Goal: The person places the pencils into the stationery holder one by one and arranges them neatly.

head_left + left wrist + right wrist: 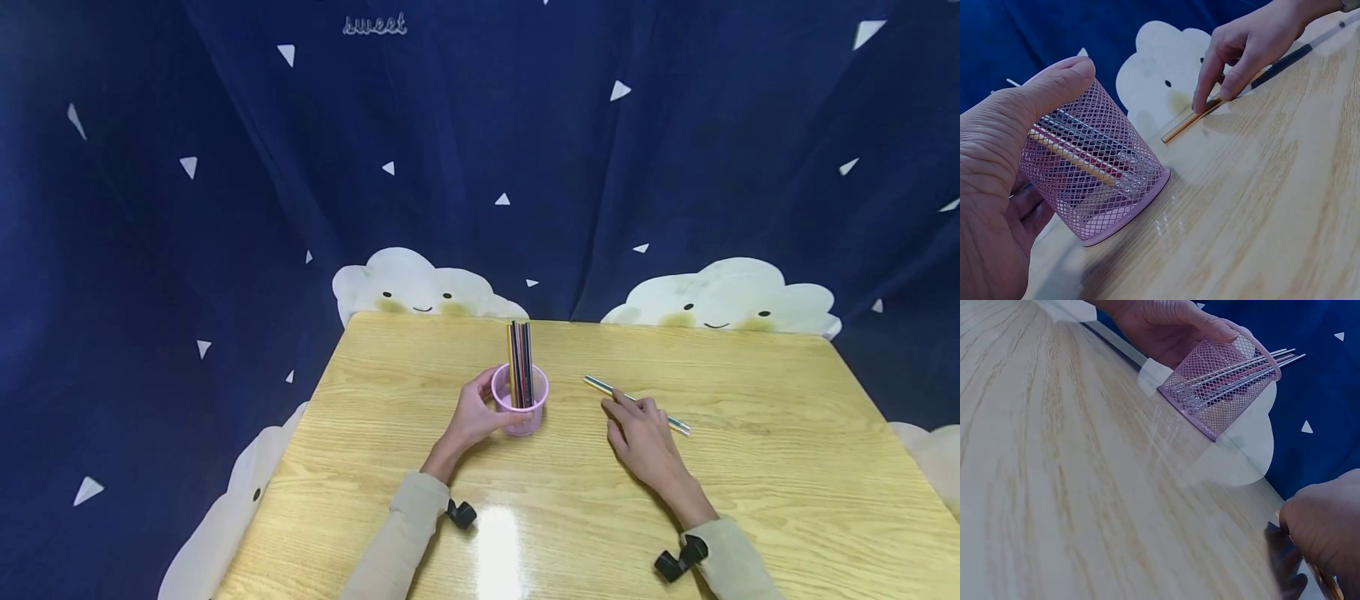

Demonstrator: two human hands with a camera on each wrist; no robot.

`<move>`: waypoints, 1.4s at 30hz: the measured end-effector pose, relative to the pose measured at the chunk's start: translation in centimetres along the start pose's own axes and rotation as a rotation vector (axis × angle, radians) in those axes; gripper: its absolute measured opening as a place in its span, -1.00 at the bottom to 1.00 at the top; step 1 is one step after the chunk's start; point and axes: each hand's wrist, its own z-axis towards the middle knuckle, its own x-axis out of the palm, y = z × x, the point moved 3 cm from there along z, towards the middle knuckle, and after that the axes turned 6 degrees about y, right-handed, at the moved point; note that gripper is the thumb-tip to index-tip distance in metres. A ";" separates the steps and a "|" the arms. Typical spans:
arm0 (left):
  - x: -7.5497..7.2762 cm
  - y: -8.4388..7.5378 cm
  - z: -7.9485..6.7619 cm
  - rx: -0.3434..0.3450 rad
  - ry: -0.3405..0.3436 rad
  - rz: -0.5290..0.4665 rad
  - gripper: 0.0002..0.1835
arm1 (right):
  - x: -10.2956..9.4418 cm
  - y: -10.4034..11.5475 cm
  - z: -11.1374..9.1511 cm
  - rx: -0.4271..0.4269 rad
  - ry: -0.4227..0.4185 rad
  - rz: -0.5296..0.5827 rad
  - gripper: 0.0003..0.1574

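Note:
My left hand (pixel 476 414) grips a pink mesh pen holder (pixel 1100 137), its thumb near the rim. Several pencils (pixel 520 354) stand in the holder and stick out above it, dark ones, a reddish one and a yellow one among them. To the right, what look like two pencils (pixel 598 384) lie slantwise on the table, side by side. Over their middle, my right hand (pixel 647 440) pinches them between thumb and fingers, as the left wrist view shows. At the lower right of the right wrist view that hand (pixel 1327 519) hides most of them.
Both hands work over a light wooden table (pixel 787 433). Behind its far edge hangs a dark blue curtain (pixel 480 125) with white triangles and smiling clouds. A black wrist camera (pixel 461 514) sits at the left cuff, another camera (pixel 681 558) at the right.

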 end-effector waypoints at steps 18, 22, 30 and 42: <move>-0.1 0.0 -0.5 -0.009 -0.015 0.032 -0.07 | 0.3 0.8 -0.1 -0.033 -0.038 -0.004 -0.66; -0.1 0.1 -0.3 -0.002 -0.020 0.037 -0.06 | 0.2 0.9 0.1 -0.039 -0.031 -0.002 -0.68; 0.3 -1.9 -0.5 -0.004 -0.027 -0.002 -0.08 | 0.2 1.0 0.6 -0.053 -0.023 -0.034 -0.71; 0.4 -3.1 -0.7 -0.010 -0.016 0.001 -0.10 | 0.0 1.3 0.9 -0.099 -0.010 -0.100 -0.73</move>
